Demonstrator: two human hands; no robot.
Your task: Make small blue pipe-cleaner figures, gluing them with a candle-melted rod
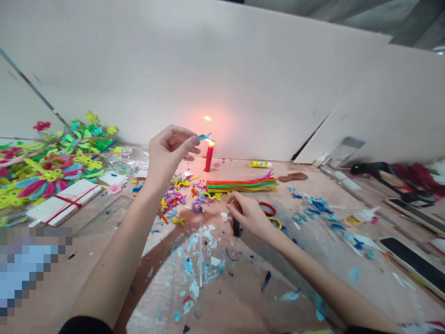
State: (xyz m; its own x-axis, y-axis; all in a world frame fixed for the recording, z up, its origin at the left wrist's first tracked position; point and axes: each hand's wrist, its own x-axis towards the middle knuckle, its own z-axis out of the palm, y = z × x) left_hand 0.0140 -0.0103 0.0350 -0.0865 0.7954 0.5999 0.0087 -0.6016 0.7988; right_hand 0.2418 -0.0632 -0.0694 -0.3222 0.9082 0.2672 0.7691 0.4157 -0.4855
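Note:
A small light-blue piece (203, 137) is pinched between the thumb and fingers of my left hand (175, 146), its tip at the flame of a lit red candle (209, 159). The candle stands upright near the white wall. My right hand (245, 211) hovers lower and to the right, fingers curled together; whether they hold anything is too small to tell. Just below those fingers is a small black object (236, 227). Beyond them lies a bundle of orange, green and yellow pipe cleaners (243, 185).
Fuzzy flowers (48, 174) pile up at the left beside a white box with red string (66, 202). Scissors (274, 221), a yellow glue stick (260, 164), blue pieces (318, 204) and phones (415, 264) lie to the right. Blue scraps surround a clear stick (200, 250).

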